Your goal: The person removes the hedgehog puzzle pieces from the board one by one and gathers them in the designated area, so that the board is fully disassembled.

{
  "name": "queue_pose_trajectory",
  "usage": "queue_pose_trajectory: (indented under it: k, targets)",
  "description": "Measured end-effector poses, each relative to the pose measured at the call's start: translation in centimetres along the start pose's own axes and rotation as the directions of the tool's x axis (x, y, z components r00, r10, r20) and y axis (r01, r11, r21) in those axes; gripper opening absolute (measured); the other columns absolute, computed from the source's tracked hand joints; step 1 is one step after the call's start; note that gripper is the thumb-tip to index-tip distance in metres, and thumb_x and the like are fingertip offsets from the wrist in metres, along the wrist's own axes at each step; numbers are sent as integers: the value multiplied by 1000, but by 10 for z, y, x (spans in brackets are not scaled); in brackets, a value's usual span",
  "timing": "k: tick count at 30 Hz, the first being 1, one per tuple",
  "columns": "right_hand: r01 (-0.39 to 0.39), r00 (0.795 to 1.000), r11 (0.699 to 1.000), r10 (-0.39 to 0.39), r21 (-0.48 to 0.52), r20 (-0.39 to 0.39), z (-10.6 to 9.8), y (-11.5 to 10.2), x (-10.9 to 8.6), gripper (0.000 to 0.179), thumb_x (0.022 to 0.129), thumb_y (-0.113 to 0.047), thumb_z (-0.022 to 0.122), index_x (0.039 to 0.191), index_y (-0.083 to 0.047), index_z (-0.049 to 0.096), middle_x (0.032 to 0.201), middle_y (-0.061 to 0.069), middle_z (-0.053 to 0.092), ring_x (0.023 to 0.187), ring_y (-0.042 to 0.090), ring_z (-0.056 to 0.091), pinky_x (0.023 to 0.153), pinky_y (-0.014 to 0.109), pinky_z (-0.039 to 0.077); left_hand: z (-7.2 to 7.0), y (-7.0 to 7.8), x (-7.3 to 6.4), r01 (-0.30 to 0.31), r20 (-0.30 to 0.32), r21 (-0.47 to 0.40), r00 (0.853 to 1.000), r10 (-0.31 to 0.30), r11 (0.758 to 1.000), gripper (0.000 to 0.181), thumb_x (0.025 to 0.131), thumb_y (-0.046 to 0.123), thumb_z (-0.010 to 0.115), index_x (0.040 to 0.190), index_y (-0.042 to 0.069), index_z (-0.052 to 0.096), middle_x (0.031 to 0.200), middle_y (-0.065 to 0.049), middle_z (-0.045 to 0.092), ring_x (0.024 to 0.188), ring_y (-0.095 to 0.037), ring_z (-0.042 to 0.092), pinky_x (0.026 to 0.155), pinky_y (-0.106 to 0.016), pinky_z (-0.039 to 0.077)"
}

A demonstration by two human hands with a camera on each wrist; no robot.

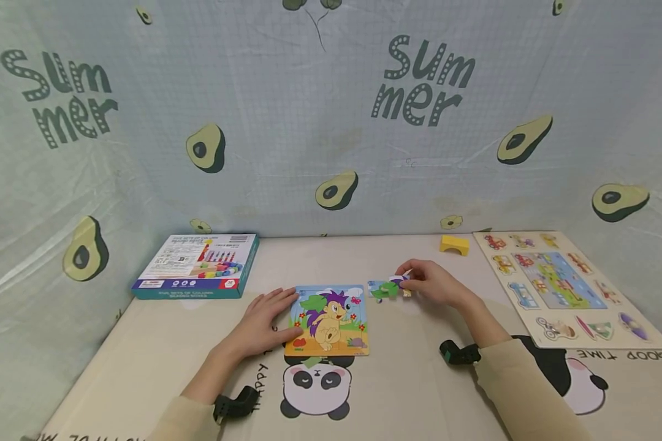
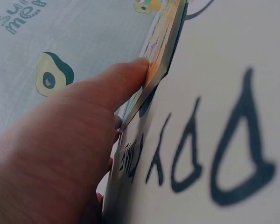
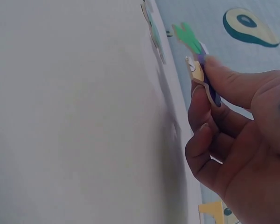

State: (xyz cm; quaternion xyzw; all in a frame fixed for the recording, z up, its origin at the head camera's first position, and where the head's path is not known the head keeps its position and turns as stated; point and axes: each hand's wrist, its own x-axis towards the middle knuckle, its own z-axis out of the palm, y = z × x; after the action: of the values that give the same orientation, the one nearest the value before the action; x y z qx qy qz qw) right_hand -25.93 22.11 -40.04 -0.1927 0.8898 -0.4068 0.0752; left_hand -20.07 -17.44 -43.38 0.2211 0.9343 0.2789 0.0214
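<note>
A square hedgehog jigsaw puzzle (image 1: 328, 321) lies in a tray on the table. My left hand (image 1: 265, 321) rests at its left edge, fingers extended. In the left wrist view the thumb (image 2: 123, 81) touches the top of the board (image 2: 158, 65). To the right of the puzzle, my right hand (image 1: 433, 283) pinches purple and cream puzzle pieces (image 3: 197, 70) between thumb and fingertips, just above the table. A green part shows at their upper end; how many pieces are held I cannot tell. Loose blue and green pieces (image 1: 383, 290) lie beside that hand.
A boxed bead set (image 1: 198, 266) lies at the back left. A yellow arch block (image 1: 454, 245) stands at the back right, left of a large wooden picture board (image 1: 540, 340). A printed curtain (image 1: 276, 184) hangs behind the table.
</note>
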Motion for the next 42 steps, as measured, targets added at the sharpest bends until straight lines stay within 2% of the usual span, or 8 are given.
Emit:
queue_pose_trajectory:
  k: [8,18,25,33,42]
  targets:
    - [-55,998,998,55,-18,4,-3,7,-3,16,100,-9,64,114,-4,65,87,6,56,79,22,49,65,31,41,0,0,0,-2,8,6,1000,2,1000,81,88,53,70,152,10,47,159,-9,39,150,-35,22,119,-61,6]
    - [-78,997,993,76,-92,-31,-1,15,-3,16,98,-11,66,113,-7,68,96,5,59,90,24,51,78,36,44,0,0,-1,3,13,5,1000,-3,1000,81,88,53,70,152,10,47,159,-8,39,150,-35,22,119,-61,6]
    - [-46,999,992,44,-115,-22,-1,16,-2,20,96,-12,70,114,-3,68,102,6,63,92,23,54,83,38,47,-1,1,-1,12,9,2,1000,-12,1000,81,88,53,71,152,9,47,159,-9,39,150,-36,22,119,-61,6]
    - [-36,999,992,40,-123,30,-5,15,-5,37,89,-16,78,119,2,66,112,11,61,101,26,55,90,42,47,-2,2,-1,5,12,1,1000,-5,1000,80,88,52,71,151,9,47,159,-9,39,150,-36,22,119,-61,7]
    - [-3,999,989,9,-145,41,-7,15,-7,36,90,-16,77,119,1,66,112,11,58,101,26,55,90,42,48,-2,2,0,4,13,2,1000,-4,1000,80,88,52,71,151,9,47,159,-9,39,150,-36,22,119,-61,7]
